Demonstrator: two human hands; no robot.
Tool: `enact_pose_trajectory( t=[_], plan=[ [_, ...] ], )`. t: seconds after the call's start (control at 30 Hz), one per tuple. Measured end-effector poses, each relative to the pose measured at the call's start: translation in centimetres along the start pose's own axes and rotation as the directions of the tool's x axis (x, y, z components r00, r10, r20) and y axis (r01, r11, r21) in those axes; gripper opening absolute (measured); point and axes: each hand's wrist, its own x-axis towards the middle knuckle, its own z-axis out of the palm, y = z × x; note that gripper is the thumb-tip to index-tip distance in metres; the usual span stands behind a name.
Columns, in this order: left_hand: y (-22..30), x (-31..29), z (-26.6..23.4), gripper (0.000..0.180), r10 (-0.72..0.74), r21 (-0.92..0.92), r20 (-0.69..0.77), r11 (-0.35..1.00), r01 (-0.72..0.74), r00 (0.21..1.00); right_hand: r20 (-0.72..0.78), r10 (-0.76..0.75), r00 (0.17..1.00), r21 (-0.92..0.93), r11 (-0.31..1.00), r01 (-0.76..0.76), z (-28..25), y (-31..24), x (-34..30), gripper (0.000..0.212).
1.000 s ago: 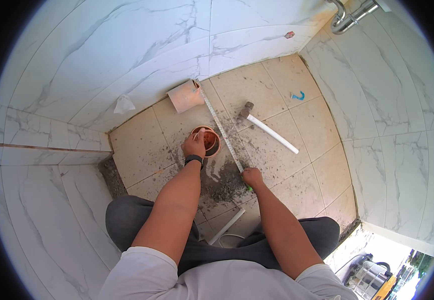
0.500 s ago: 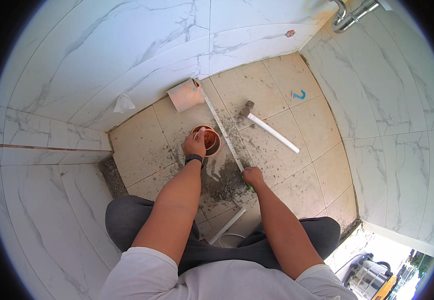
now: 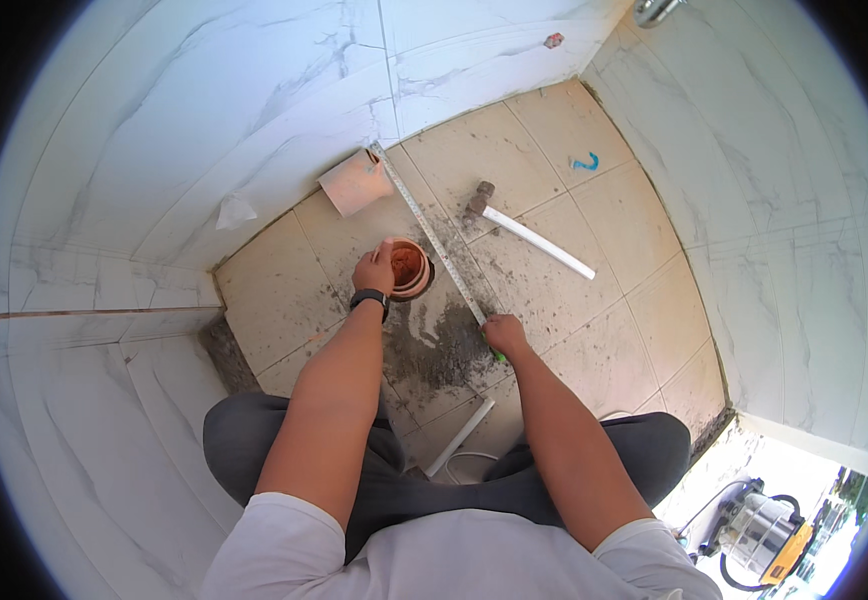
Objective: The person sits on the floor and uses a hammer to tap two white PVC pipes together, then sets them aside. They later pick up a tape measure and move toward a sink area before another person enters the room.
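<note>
In the head view, both forearms come up from the lower edge and angle inward over the tiled floor, elbows only slightly bent. The left hand, with a dark watch at its wrist, is curled over the left side of a reddish-brown round pipe fitting, fingers bent at its rim. The fitting sits on the floor left of the tape, its opening facing up. The right hand is closed in a fist around the near end of a measuring tape (a bit of green shows beneath it), knuckles forward. The tape runs straight away to the wall foot, passing just beside a pale pink cylinder lying on its side. A white-handled hammer lies right of the tape; dark grit spreads between the forearms.
</note>
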Motion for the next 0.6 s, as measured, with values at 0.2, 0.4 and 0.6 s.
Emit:
enact_pose_trajectory(
  t=[0.2,0.4,0.6],
  plan=[
    [3.9,1.5,-4.0,0.076,-0.116,-0.595,-0.067,0.802,0.054,0.991,-0.074,0.118,0.990,0.265,0.960,-0.094,-0.8,-0.4,-0.9,0.027],
    [12.7,-0.3,-9.8,0.073,0.127,-0.703,-0.147,0.684,-0.194,0.981,-0.187,0.123,0.975,0.470,0.882,-0.021,-1.4,-2.9,-2.0,0.042],
    [22.1,-2.7,-19.1,0.074,0.490,-0.067,-0.064,0.867,-0.494,0.869,-0.281,0.119,0.952,0.583,0.809,0.071,-2.6,-5.0,-1.9,0.062]
  ],
)
